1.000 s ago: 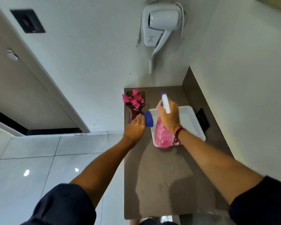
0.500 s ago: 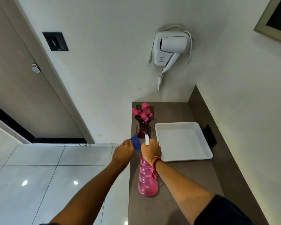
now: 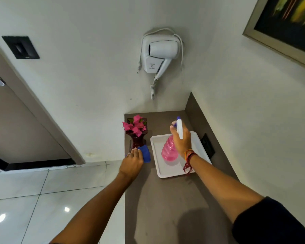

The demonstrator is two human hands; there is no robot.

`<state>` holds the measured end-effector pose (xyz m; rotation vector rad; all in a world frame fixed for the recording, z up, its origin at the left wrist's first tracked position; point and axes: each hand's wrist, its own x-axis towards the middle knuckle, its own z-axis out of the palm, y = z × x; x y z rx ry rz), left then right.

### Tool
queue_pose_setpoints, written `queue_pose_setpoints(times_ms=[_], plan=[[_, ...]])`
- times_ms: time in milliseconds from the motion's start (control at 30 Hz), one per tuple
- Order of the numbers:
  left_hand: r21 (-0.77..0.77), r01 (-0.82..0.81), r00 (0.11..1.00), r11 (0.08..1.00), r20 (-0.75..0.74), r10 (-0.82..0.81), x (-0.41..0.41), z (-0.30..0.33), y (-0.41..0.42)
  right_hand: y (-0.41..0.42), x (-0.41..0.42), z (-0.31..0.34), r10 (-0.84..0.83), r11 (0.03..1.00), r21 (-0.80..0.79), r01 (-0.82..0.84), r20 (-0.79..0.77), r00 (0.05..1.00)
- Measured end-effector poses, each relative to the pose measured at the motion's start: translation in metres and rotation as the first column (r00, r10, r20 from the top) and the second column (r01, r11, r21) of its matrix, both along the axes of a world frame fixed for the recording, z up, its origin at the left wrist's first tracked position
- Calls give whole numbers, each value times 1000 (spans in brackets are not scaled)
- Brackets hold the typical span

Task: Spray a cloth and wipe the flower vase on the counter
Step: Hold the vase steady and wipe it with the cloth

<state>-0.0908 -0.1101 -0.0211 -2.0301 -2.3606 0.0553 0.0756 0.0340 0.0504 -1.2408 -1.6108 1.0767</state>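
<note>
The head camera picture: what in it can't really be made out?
- Blue cloth: mostly covered by the left hand, so its size and folds are hidden.
- Spray bottle: the right hand wraps the neck, hiding the trigger; whether it rests on the white tray or hangs above it is unclear.
- Hair dryer: its label print is too small to read.
- Framed picture: cut off by the top-right edge.
</note>
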Motion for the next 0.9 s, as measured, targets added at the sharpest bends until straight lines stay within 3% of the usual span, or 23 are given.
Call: queue_pose_setpoints(times_ms=[200,533,633,700,767,800,900], plan=[[-26,21,1000,999,12,-21,10,-13,18,42,39,-24,-72,996,-60,70,-33,997],[-102,88,990,991,-105,-99,7,-20,20,62,83,-61,-139,981,-134,142,32,990],[-122,33,999,992,-14,-35,13,-18,16,41,86,-74,-283,932,-217,289,58,957],[-116,-78,986,990,140,94,13,-17,13,6,82,-88,-363,882,-221,415,240,900],[-106,-277,857,955,422,295,9,-13,13,-32,68,-96,-314,905,-138,402,421,851],[-108,-388,723,916,581,374,6,-12,13,-43,56,-94,-240,946,-98,308,428,871],[-247,-609,167,754,889,426,-4,-7,13,-31,8,-69,69,996,24,-85,404,912]])
